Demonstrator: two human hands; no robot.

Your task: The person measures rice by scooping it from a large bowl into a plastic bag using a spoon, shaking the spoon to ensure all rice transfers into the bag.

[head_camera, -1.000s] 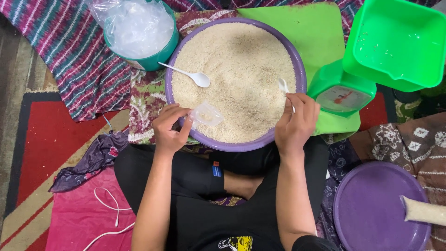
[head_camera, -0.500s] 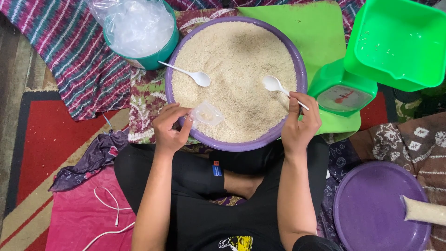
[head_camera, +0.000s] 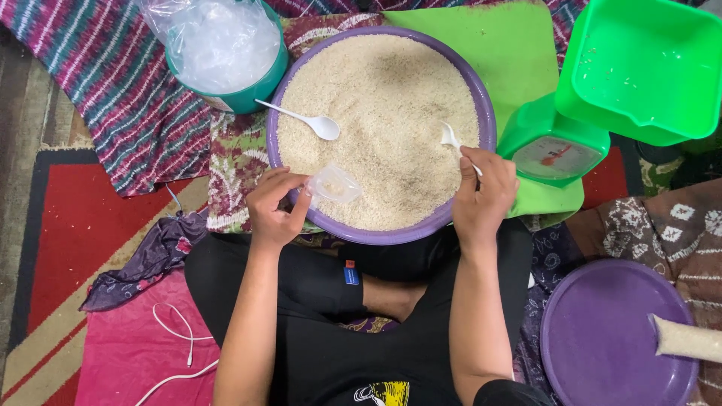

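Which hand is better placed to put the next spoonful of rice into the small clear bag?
Right. The right hand already grips the white plastic spoon over the rice in the purple round basin. The left hand is occupied holding the small clear plastic bag open at the basin's near edge.

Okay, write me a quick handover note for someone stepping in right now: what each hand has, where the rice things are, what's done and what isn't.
Left hand: holds a small clear bag open at the near rim of the purple basin; a few grains seem to be inside.
Right hand: grips a white spoon, bowl tipped into the rice at the right side.
Nearby: a second white spoon lies on the rice; green scale with its green tray at right; one filled bag on the purple lid; clear bags in the teal tub.
Done: one bag filled. Left: the held bag is nearly empty.
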